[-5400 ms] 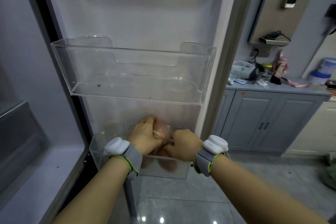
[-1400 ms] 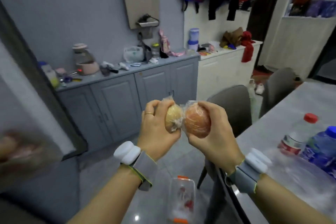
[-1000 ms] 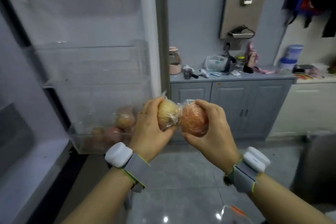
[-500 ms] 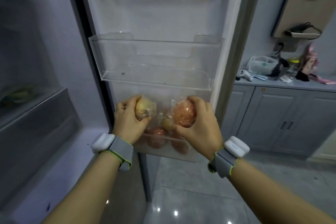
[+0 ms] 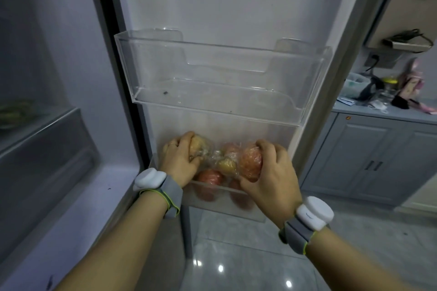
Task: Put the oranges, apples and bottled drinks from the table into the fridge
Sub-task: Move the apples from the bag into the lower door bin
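While held just above the lower bin (image 5: 224, 205) of the open fridge door (image 5: 236, 7), left hand (image 5: 179, 160) closed around a yellow fruit (image 5: 198, 146) in clear film, fingers curled over its top and far side, palm against its near side. Ring (image 5: 172, 145) on one finger. Right hand (image 5: 269, 172) closed around a red fruit (image 5: 251, 160), also in clear film, thumb low on the near side, fingers over the top and right side; apple or orange, not to be told through the wrap. Held fruits apart, at the left and right of the bin, with crumpled film between them.

Lower bin, clear plastic, holding several wrapped fruits: a red one (image 5: 209, 176) at the front, a small yellow one (image 5: 227, 165) just beside it, a pinkish one (image 5: 230, 149) behind. Further reddish shapes (image 5: 238, 198) showing blurred through the front wall; number not to be told.

Upper bin (image 5: 307, 92), clear plastic, directly above, showing only a few dark specks on its floor.

White wristbands on grey straps at the left wrist (image 5: 151, 178) and the right wrist (image 5: 314, 212).

Fridge compartment at left, with a grey drawer (image 5: 47, 149). Cluttered counter (image 5: 378, 113) over grey cupboards (image 5: 378, 160) at right. Glossy tiled floor (image 5: 236, 255) below.
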The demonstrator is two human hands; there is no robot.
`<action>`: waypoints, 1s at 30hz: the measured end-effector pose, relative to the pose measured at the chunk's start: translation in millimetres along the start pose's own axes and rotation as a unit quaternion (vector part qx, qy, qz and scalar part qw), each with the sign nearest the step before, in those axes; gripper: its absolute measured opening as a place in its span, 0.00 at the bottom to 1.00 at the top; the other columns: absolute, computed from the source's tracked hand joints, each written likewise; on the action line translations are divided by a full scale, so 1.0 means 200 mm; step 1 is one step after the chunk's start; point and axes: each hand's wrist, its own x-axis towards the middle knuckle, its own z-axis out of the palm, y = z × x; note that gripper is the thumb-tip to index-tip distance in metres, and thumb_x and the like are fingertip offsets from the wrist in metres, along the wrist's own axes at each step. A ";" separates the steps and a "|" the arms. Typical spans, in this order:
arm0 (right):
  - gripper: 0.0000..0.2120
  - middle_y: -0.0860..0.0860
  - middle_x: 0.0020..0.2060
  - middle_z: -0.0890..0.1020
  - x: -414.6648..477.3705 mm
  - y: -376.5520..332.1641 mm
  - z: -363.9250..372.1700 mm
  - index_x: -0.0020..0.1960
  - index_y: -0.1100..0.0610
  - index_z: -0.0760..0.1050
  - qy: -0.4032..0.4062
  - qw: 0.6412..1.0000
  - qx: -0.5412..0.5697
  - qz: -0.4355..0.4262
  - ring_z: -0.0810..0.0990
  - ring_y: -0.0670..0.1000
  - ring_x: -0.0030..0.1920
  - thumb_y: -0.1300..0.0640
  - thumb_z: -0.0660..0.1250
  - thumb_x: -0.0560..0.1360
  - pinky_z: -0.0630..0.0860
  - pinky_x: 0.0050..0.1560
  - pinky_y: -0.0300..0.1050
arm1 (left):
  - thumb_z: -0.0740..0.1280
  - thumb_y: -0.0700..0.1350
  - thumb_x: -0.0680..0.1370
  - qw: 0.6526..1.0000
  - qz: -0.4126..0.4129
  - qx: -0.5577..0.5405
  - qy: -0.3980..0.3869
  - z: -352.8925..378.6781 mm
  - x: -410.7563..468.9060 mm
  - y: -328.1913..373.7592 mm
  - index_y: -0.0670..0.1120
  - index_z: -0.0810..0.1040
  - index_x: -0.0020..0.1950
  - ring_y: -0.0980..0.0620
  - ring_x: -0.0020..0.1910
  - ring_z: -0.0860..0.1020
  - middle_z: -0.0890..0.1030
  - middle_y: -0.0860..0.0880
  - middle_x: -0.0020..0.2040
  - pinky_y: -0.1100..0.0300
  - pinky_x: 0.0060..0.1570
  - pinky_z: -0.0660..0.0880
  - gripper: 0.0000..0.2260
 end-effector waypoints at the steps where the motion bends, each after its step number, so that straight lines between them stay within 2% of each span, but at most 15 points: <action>1: 0.36 0.58 0.57 0.73 0.00 0.01 0.01 0.64 0.55 0.66 -0.003 1.000 -0.012 -0.005 0.75 0.60 0.51 0.47 0.75 0.61 0.76 0.50 0.54 | 0.68 0.48 0.73 1.000 0.005 0.007 -0.001 0.00 0.00 0.00 0.51 0.61 0.73 0.36 0.65 0.66 0.69 0.39 0.68 0.49 0.64 0.64 0.30; 3: 0.35 0.59 0.55 0.74 -0.02 0.03 0.04 0.63 0.56 0.65 -0.009 0.999 -0.037 -0.019 0.76 0.61 0.50 0.48 0.75 0.61 0.76 0.48 0.53 | 0.67 0.50 0.73 0.999 0.019 0.026 -0.010 0.01 0.01 -0.01 0.51 0.59 0.73 0.37 0.66 0.65 0.68 0.40 0.69 0.49 0.65 0.63 0.31; 5: 0.37 0.61 0.57 0.75 -0.02 0.05 0.06 0.63 0.59 0.65 -0.018 0.997 -0.072 -0.035 0.76 0.63 0.52 0.49 0.77 0.61 0.76 0.51 0.53 | 0.68 0.51 0.72 0.999 0.024 0.042 -0.013 0.02 0.01 -0.01 0.50 0.58 0.73 0.38 0.67 0.63 0.66 0.41 0.71 0.49 0.67 0.62 0.33; 9: 0.38 0.61 0.53 0.76 -0.03 0.06 0.02 0.60 0.60 0.72 -0.002 0.981 -0.192 -0.030 0.74 0.63 0.51 0.43 0.78 0.56 0.75 0.48 0.52 | 0.71 0.53 0.70 0.997 0.034 0.074 -0.003 0.04 -0.01 -0.01 0.49 0.59 0.73 0.38 0.68 0.61 0.65 0.41 0.71 0.49 0.68 0.60 0.36; 11: 0.38 0.60 0.50 0.74 -0.02 0.07 -0.01 0.61 0.59 0.72 -0.007 0.982 -0.188 -0.022 0.72 0.61 0.47 0.44 0.79 0.57 0.75 0.43 0.52 | 0.72 0.54 0.68 0.996 0.032 0.083 -0.008 0.04 -0.01 -0.01 0.50 0.58 0.73 0.39 0.69 0.60 0.64 0.42 0.71 0.49 0.68 0.59 0.38; 13: 0.37 0.60 0.50 0.73 -0.02 0.07 -0.01 0.63 0.59 0.71 -0.022 0.986 -0.165 -0.016 0.72 0.61 0.46 0.47 0.78 0.59 0.75 0.40 0.52 | 0.72 0.56 0.67 0.994 0.038 0.107 -0.004 0.03 -0.02 0.01 0.53 0.57 0.73 0.40 0.70 0.59 0.61 0.45 0.73 0.47 0.69 0.58 0.39; 15: 0.36 0.60 0.53 0.73 -0.03 0.06 0.00 0.64 0.59 0.69 -0.033 0.987 -0.158 -0.019 0.73 0.62 0.48 0.48 0.77 0.62 0.75 0.42 0.52 | 0.71 0.58 0.67 0.988 0.088 0.126 0.007 0.04 -0.04 0.05 0.57 0.57 0.73 0.43 0.71 0.56 0.58 0.49 0.75 0.47 0.69 0.55 0.38; 17: 0.35 0.59 0.58 0.72 -0.03 0.06 0.01 0.64 0.59 0.67 -0.032 0.986 -0.164 -0.023 0.72 0.62 0.49 0.48 0.76 0.63 0.74 0.43 0.51 | 0.67 0.61 0.67 0.978 0.166 0.126 -0.017 0.05 -0.04 0.11 0.58 0.58 0.72 0.46 0.72 0.55 0.57 0.52 0.75 0.49 0.68 0.52 0.35; 19: 0.35 0.58 0.61 0.71 -0.02 0.06 0.01 0.66 0.58 0.65 -0.041 0.985 -0.169 -0.019 0.71 0.62 0.50 0.48 0.74 0.64 0.73 0.45 0.51 | 0.64 0.63 0.67 0.964 0.220 0.134 -0.073 0.06 -0.02 0.20 0.59 0.58 0.71 0.48 0.72 0.56 0.60 0.53 0.74 0.49 0.67 0.52 0.35; 21: 0.34 0.56 0.62 0.71 -0.01 0.05 0.01 0.67 0.55 0.64 -0.045 0.984 -0.173 -0.019 0.71 0.61 0.50 0.48 0.72 0.66 0.73 0.43 0.51 | 0.65 0.63 0.68 0.952 0.229 0.159 -0.126 0.07 0.01 0.25 0.59 0.57 0.71 0.48 0.72 0.58 0.60 0.54 0.73 0.47 0.67 0.54 0.34; 23: 0.29 0.55 0.63 0.69 -0.02 0.04 0.00 0.66 0.51 0.64 -0.045 0.984 -0.172 -0.015 0.70 0.61 0.51 0.48 0.69 0.68 0.74 0.41 0.50 | 0.64 0.64 0.68 0.946 0.224 0.186 -0.146 0.08 0.05 0.27 0.61 0.56 0.70 0.46 0.70 0.62 0.61 0.53 0.72 0.46 0.67 0.56 0.33; 27: 0.24 0.55 0.66 0.66 -0.02 0.02 0.00 0.66 0.49 0.65 -0.050 0.987 -0.151 -0.004 0.70 0.62 0.54 0.49 0.67 0.71 0.75 0.42 0.51 | 0.63 0.62 0.68 0.944 0.211 0.210 -0.142 0.08 0.07 0.27 0.64 0.58 0.66 0.43 0.63 0.70 0.63 0.50 0.68 0.44 0.65 0.57 0.29; 30: 0.20 0.59 0.59 0.71 -0.01 0.05 0.02 0.60 0.54 0.69 -0.025 0.992 -0.120 -0.009 0.75 0.63 0.45 0.54 0.70 0.71 0.74 0.34 0.49 | 0.64 0.61 0.66 0.955 0.208 0.191 -0.089 0.09 0.06 0.25 0.61 0.62 0.65 0.44 0.60 0.72 0.66 0.50 0.67 0.48 0.63 0.60 0.28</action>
